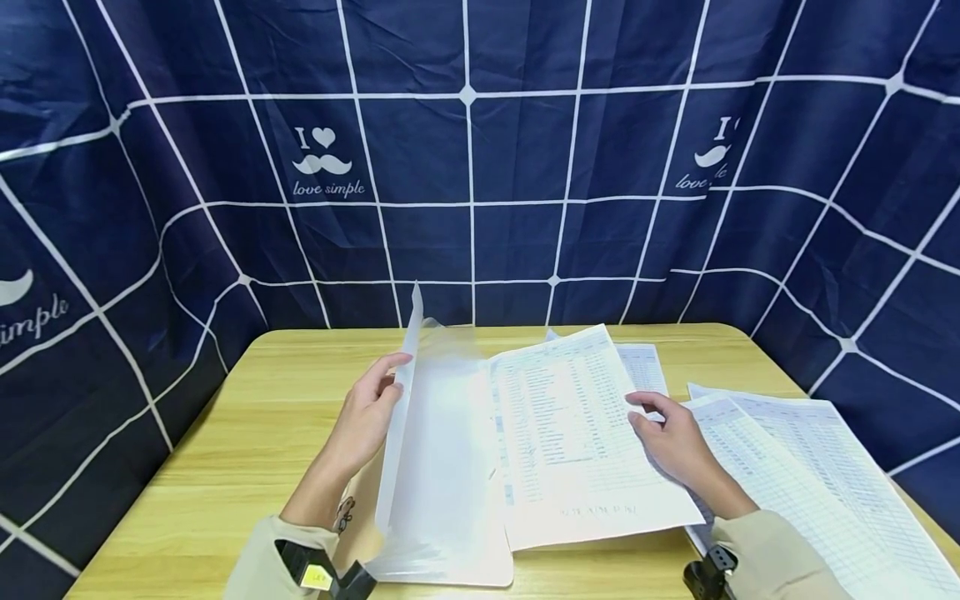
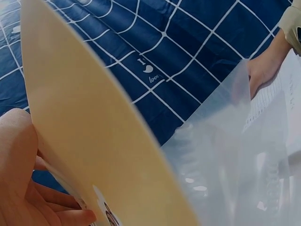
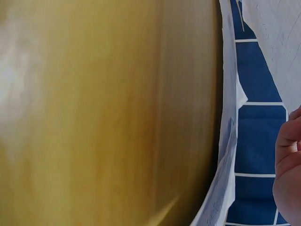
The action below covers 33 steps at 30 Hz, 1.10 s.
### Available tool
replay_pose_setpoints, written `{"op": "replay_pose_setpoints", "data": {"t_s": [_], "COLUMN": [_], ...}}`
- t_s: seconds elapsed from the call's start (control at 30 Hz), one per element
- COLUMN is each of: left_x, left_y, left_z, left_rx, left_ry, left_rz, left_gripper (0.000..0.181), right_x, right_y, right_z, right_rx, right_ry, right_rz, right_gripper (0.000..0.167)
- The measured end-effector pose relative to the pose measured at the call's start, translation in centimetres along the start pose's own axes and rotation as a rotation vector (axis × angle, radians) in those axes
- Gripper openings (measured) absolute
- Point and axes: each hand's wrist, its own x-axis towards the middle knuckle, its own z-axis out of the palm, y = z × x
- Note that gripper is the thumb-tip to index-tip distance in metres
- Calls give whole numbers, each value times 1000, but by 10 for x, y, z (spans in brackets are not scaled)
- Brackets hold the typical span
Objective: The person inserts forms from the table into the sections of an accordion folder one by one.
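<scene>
A folder with clear plastic sleeves (image 1: pixel 448 425) lies opened on the table. My left hand (image 1: pixel 367 412) grips the raised front cover (image 1: pixel 398 425) by its outer edge. Seen in the left wrist view, that cover's outside (image 2: pixel 94 108) is tan with a small printed picture near the bottom. My right hand (image 1: pixel 671 442) pinches the right edge of a printed sheet (image 1: pixel 558 417) covered in table rows. The sheet is tilted, its left edge at the sleeves; whether that edge is inside one, I cannot tell. In the right wrist view only part of my right hand (image 3: pixel 289 165) shows.
More printed sheets (image 1: pixel 832 475) lie overlapping at the table's right side. Another sheet (image 1: pixel 643 367) shows behind the held one. The wooden table (image 1: pixel 292 383) ends at a dark blue curtain (image 1: pixel 517 242) with white grid lines, which hangs at the back and both sides.
</scene>
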Motion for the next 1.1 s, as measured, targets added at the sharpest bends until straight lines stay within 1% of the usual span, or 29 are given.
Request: {"op": "replay_pose_setpoints", "data": {"t_s": [0.67,1.1], "left_x": [1,1], "left_y": [-2,-4], "left_z": [1,3], "left_rx": [0,6], "left_ry": [38,26], "left_rz": [-2,-6], "left_gripper": [40,40], "right_x": [-5,-6], "right_y": [-3,-1], "right_z": [-1,-2], "right_rx": [15,48], "right_ry": [-4,19], "right_rz": [-3,-36], "right_gripper": [32,30]}}
